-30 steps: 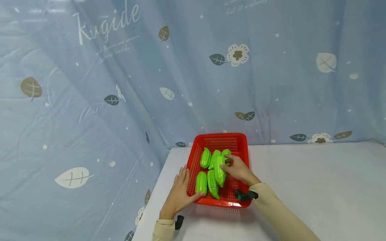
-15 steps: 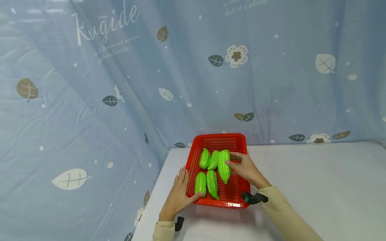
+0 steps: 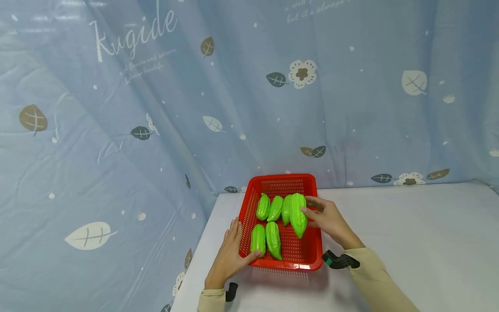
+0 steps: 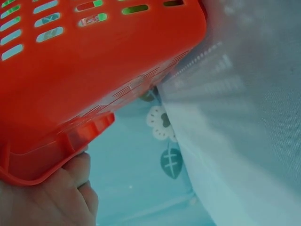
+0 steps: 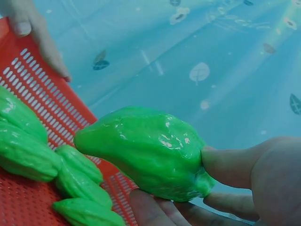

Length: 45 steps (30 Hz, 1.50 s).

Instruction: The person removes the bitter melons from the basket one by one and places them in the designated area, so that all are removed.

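Note:
My right hand point(image 3: 329, 219) pinches a green bitter melon point(image 3: 298, 215) between thumb and fingers, upright over the right part of a red plastic basket point(image 3: 317, 247). In the right wrist view the held bitter melon point(image 5: 146, 150) is glossy and bumpy, its tapered end pointing left. Several more bitter melons lie in the basket, such as one at the front left point(image 3: 258, 240) and one beside it point(image 3: 273, 240); others form a back row. My left hand point(image 3: 228, 258) rests on the basket's left front corner, fingers straight along the side, thumb on the rim. The left wrist view shows the basket's outer wall point(image 4: 108, 61).
The basket stands on a white table point(image 3: 409, 242), near its back left corner. A blue curtain point(image 3: 249, 86) printed with leaves and flowers hangs behind the table and along its left side.
My right hand has moved to the right with the bitter melon, uncovering another one in the back row. My left hand has stayed on the basket's corner.

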Each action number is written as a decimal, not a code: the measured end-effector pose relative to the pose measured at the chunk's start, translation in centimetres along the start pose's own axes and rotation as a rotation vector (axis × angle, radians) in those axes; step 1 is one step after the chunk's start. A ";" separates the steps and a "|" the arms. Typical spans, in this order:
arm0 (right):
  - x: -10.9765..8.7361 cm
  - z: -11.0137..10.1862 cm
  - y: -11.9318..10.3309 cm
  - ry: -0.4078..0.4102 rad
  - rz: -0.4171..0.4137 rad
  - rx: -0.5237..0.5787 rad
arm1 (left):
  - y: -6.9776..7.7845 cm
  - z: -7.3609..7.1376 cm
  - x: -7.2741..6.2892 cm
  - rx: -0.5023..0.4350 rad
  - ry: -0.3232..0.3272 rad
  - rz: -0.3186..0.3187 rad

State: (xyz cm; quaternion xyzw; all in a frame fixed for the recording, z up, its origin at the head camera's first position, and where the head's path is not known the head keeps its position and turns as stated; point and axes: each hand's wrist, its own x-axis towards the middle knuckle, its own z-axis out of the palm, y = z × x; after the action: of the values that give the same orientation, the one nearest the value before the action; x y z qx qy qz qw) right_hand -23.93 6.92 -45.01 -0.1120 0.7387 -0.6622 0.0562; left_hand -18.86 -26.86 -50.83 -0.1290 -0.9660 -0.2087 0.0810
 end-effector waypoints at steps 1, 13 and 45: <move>-0.1 -0.2 -0.1 0.002 -0.003 0.002 | 0.0 0.0 0.0 -0.002 -0.001 -0.002; -1.4 -2.6 -0.1 0.055 -0.003 0.013 | 0.1 0.2 0.1 -0.013 0.010 0.002; -3.6 -6.8 4.0 0.137 0.049 -0.007 | -0.4 0.4 0.1 -0.027 0.034 0.013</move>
State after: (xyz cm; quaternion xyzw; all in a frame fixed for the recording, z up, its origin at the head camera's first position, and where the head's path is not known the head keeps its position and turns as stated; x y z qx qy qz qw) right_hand -22.33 14.78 -48.41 -0.0486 0.7458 -0.6641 0.0215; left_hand -19.11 -27.00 -51.33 -0.1328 -0.9608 -0.2234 0.0968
